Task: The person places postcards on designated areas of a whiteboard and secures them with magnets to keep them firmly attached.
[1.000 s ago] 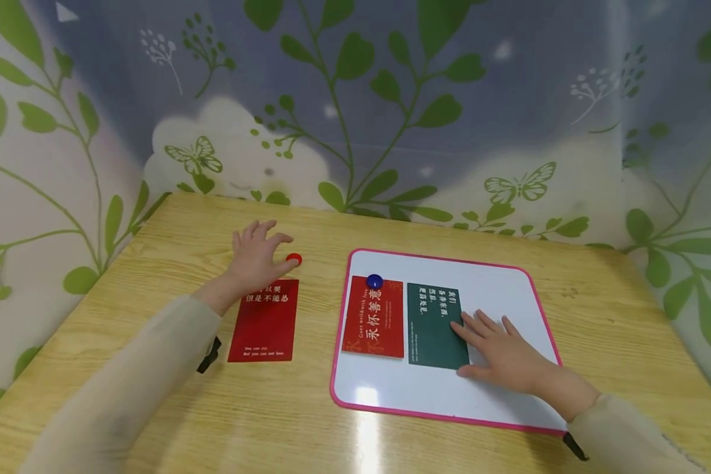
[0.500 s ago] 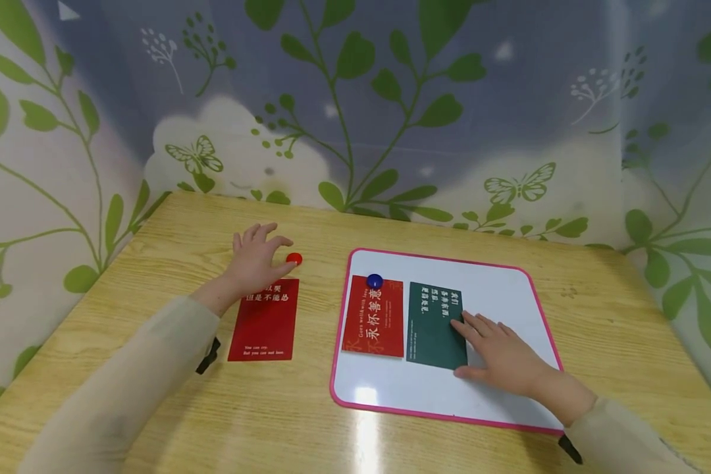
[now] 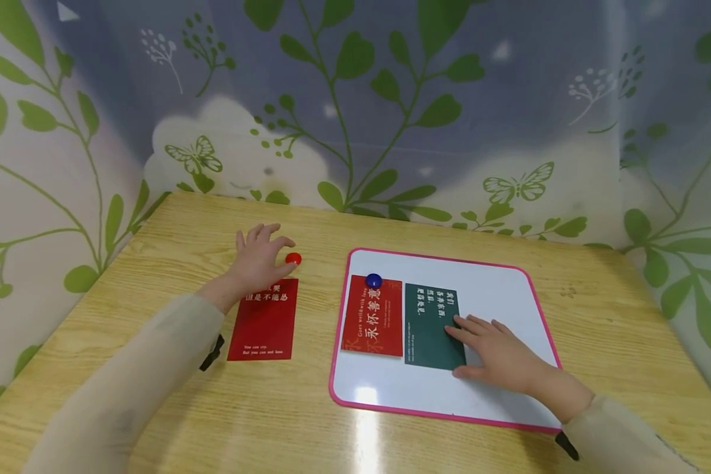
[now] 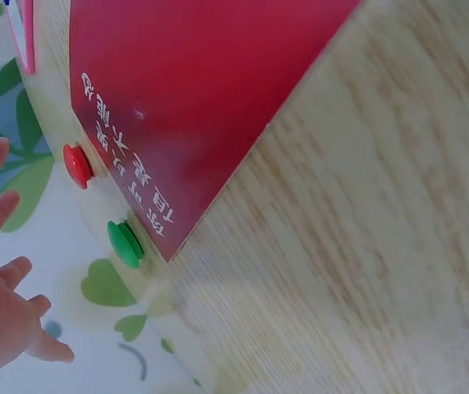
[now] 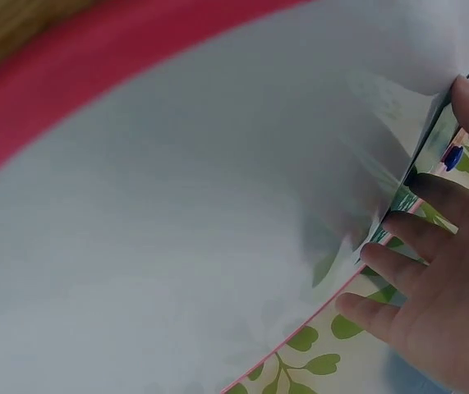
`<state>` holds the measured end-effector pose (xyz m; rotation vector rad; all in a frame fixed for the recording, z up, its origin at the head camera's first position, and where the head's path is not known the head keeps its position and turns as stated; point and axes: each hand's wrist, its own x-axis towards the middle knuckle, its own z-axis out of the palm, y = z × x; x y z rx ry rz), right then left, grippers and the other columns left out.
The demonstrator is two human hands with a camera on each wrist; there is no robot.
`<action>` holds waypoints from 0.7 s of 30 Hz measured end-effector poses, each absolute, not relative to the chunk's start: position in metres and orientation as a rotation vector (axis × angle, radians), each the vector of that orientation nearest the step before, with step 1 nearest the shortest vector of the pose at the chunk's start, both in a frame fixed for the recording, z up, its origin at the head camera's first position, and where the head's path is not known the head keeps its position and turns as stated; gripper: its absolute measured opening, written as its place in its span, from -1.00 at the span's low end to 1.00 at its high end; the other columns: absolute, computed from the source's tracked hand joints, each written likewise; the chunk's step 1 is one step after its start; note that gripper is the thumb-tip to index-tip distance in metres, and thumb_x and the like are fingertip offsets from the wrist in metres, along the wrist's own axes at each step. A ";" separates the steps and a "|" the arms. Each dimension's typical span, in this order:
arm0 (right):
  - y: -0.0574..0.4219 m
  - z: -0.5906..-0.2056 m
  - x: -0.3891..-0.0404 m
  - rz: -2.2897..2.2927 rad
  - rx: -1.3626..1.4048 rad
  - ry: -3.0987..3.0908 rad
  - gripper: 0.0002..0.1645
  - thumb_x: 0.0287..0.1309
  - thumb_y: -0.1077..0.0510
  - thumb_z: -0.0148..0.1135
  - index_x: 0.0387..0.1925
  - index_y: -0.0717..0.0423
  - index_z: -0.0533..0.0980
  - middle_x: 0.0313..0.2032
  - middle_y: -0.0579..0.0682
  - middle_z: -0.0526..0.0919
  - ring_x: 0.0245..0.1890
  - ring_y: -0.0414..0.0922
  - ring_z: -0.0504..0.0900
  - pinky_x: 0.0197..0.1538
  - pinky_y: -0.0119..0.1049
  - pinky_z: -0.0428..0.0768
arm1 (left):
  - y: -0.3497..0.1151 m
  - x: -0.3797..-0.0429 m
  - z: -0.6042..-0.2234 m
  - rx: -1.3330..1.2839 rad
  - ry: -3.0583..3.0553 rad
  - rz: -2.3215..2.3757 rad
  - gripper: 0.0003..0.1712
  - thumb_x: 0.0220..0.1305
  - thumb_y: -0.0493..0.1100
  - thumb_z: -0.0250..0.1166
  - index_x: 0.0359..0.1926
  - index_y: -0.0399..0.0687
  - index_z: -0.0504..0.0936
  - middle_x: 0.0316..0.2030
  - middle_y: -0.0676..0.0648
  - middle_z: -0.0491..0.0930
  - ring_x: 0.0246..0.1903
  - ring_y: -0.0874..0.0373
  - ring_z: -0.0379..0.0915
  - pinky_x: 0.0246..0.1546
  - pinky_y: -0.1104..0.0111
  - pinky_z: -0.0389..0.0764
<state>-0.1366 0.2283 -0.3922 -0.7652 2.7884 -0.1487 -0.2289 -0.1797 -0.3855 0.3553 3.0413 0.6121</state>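
Observation:
My left hand point(image 3: 259, 260) hovers over the far end of a red card point(image 3: 264, 326), fingers spread and loosely bent, holding nothing. Its thumb is close to a red round magnet point(image 3: 293, 258); the left wrist view shows them apart. A green round magnet point(image 4: 125, 244) appears beside that card there; my hand hides it in the head view. On the whiteboard point(image 3: 403, 394), my right hand point(image 3: 500, 352) has its fairly straight fingertips on the right edge of a dark green card point(image 3: 432, 329). Left of it lies another red card point(image 3: 373, 322), with a blue round magnet point(image 3: 374, 280) at its top.
The whiteboard has a pink rim point(image 3: 444, 416) and lies flat on the wooden table point(image 3: 308, 375). A printed leaf-and-butterfly curtain point(image 3: 355, 131) rises behind the table's far edge and along both sides.
The green card has slid slightly left and turned a little, with my right fingertips moving along with it. My left hand has shifted slightly right.

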 end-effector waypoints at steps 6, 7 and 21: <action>0.229 -0.392 -0.138 -0.145 -0.780 2.788 -0.12 -0.03 -0.25 0.30 0.27 0.07 0.34 0.29 0.20 0.35 0.29 0.23 0.28 0.20 0.29 0.25 | -0.178 -0.233 -0.387 0.340 3.033 0.588 -0.51 0.25 -0.04 0.22 0.15 -0.14 0.45 0.37 -0.33 0.01 0.38 -0.33 -0.25 0.26 -0.33 -0.39; 0.229 -0.392 -0.138 -0.145 -0.780 2.788 -0.12 -0.03 -0.25 0.30 0.27 0.07 0.34 0.29 0.20 0.34 0.29 0.23 0.28 0.21 0.30 0.25 | -0.178 -0.234 -0.387 0.337 3.035 0.579 -0.51 0.25 -0.04 0.22 0.15 -0.13 0.45 0.37 -0.32 0.01 0.38 -0.32 -0.25 0.26 -0.33 -0.38; 0.230 -0.391 -0.140 -0.162 -0.735 2.771 -0.11 -0.06 -0.26 0.31 0.28 0.03 0.35 0.31 0.16 0.33 0.32 0.22 0.23 0.24 0.31 0.19 | -0.177 -0.235 -0.388 0.312 3.036 0.499 -0.52 0.25 -0.05 0.22 0.14 -0.15 0.45 0.36 -0.36 0.04 0.36 -0.35 -0.20 0.26 -0.35 -0.33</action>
